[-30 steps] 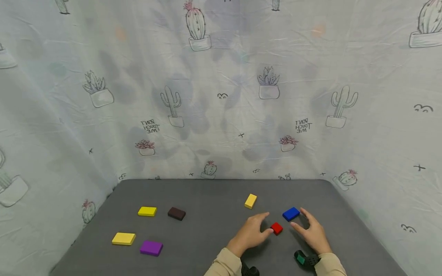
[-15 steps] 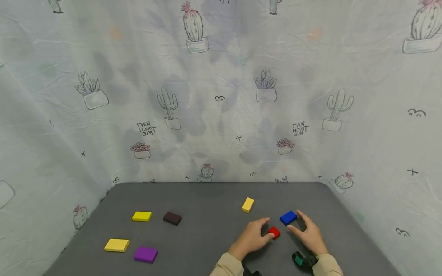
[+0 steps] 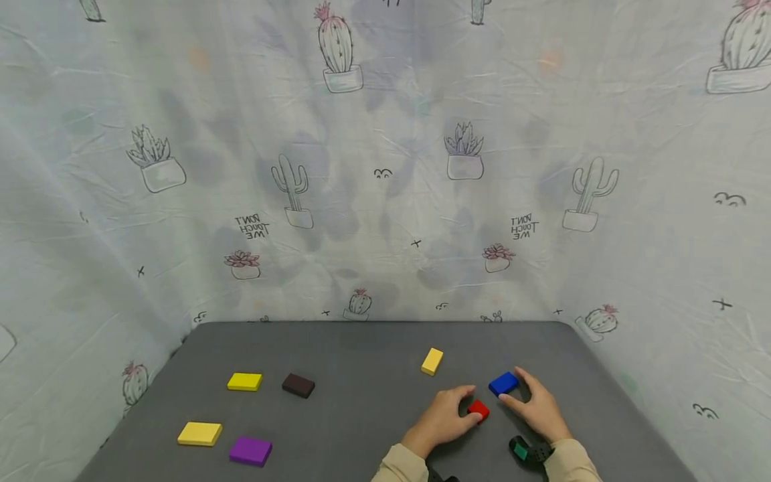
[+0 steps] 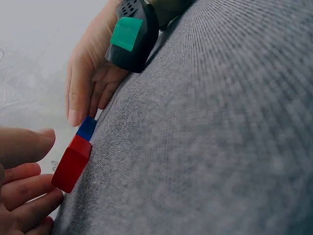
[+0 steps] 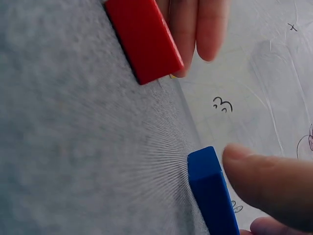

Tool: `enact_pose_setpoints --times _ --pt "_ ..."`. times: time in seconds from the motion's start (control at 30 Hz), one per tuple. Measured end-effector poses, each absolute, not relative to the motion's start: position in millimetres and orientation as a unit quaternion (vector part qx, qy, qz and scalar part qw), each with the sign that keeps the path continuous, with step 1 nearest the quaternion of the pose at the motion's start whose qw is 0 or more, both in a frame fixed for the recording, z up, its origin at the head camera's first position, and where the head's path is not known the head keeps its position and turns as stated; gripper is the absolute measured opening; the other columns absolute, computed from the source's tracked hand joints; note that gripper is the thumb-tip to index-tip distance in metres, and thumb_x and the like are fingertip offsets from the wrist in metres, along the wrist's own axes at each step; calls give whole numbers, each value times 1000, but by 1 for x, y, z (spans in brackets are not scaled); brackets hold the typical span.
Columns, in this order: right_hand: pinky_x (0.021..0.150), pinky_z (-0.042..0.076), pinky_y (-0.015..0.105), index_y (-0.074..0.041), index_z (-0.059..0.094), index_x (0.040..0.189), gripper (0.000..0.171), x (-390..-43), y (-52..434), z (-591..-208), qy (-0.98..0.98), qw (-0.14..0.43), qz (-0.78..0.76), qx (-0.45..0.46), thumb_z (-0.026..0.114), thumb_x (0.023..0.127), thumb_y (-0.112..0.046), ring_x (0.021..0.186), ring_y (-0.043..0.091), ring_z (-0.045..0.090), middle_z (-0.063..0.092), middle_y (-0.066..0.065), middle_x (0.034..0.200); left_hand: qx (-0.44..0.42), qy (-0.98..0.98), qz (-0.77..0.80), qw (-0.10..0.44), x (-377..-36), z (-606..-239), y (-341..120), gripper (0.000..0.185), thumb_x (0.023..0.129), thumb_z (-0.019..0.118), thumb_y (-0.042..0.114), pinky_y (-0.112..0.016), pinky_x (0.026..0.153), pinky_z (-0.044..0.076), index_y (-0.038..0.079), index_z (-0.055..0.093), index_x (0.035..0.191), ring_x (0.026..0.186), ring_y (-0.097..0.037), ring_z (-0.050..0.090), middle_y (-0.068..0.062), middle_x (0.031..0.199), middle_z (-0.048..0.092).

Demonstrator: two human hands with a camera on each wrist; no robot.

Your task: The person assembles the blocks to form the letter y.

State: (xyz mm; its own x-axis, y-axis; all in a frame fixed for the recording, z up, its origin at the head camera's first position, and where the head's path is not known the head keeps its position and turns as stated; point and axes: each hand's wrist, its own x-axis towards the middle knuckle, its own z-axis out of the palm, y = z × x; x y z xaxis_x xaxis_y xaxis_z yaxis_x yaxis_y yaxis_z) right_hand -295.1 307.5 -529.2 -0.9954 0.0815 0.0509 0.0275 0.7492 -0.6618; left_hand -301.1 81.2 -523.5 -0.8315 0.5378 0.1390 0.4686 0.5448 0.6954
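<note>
The red block (image 3: pixel 479 411) sits on the gray surface (image 3: pixel 355 415), and the left hand (image 3: pixel 444 416) makes a wide grip around it. Just behind the red block and to its right is the blue block (image 3: pixel 503 383), with the right hand (image 3: pixel 542 410) making a wide grip around it. The purple block (image 3: pixel 250 451) lies far left of the red block.

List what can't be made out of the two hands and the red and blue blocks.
Head: part of the red block, hidden by the left hand.
Left wrist: rest of left hand, cut by left edge.
Right wrist: red block's far end, top edge; blue block's lower end, bottom edge; most of right hand, right edge.
</note>
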Motion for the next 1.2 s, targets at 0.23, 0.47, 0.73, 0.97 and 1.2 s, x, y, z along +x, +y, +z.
enact_pose_setpoints --times 0.23,0.47,0.73,0.97,1.2 --pt "103 32 64 5 31 144 91 -300 310 -528 -941 38 337 -6 68 82 -50 131 52 33 31 35 145 290 876 381 47 -304 -526 84 49 90 64 36 -28 98 47 12 56 132 118 -9 56 4 128 61" --pt "100 35 64 5 30 144 91 -304 307 -528 -942 30 334 5 68 82 -49 130 52 33 30 35 145 313 875 369 30 -307 -528 84 48 90 64 35 -26 96 48 12 56 132 115 -8 57 3 128 61" --pt "99 35 65 6 32 143 91 -307 304 -529 -943 31 331 3 70 80 -49 128 53 35 31 36 144 329 874 356 32 -307 -528 84 46 90 64 34 -24 91 49 13 58 130 111 -7 59 3 126 62" --pt "98 35 65 8 33 142 91 -308 305 -530 -945 31 325 6 70 80 -48 128 54 35 31 37 143 335 877 342 34 -306 -527 87 45 90 64 34 -33 103 44 13 58 130 117 -10 57 4 127 62" --pt "98 37 64 7 36 140 87 -308 306 -531 -947 35 319 7 70 81 -48 127 53 37 34 36 141 348 875 334 31 -306 -530 89 45 90 65 32 -34 106 41 13 58 130 118 -9 57 4 127 61"
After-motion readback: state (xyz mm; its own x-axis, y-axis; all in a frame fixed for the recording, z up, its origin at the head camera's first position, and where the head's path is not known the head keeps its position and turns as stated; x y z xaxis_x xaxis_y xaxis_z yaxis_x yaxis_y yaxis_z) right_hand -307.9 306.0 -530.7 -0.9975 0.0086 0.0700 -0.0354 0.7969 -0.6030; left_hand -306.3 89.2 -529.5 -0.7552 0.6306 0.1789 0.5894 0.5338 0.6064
